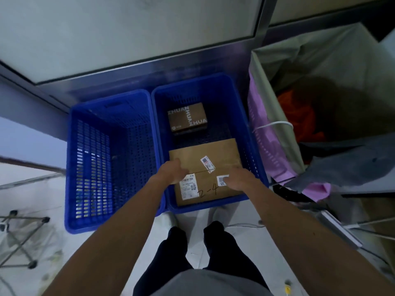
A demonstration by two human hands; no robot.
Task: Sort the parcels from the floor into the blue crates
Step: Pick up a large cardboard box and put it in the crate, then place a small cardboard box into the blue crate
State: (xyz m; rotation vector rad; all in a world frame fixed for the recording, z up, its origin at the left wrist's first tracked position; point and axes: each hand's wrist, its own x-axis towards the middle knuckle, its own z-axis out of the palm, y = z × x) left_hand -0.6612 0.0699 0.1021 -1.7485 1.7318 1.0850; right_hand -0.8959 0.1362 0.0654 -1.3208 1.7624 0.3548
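Note:
Two blue crates stand side by side against a metal-framed wall. The left crate [111, 159] holds nothing I can see. In the right crate [245, 129], a small brown box printed ZHUAN [188, 118] lies at the far end. A large flat cardboard parcel [222, 150], marked "2-4" with white labels, fills the near end. My left hand [171, 171] curls over the parcel's left side. My right hand [237, 178] grips its right side, covering part of a barcode label. The crate's near rim hides the parcel's near edge.
A pink and white paper bag [271, 133] with a white cord handle stands right of the crates, orange cloth inside. Grey fabric [342, 167] lies beside it. A folding metal stand [19, 238] sits on the pale floor at left. My dark-socked feet [196, 238] are just before the crates.

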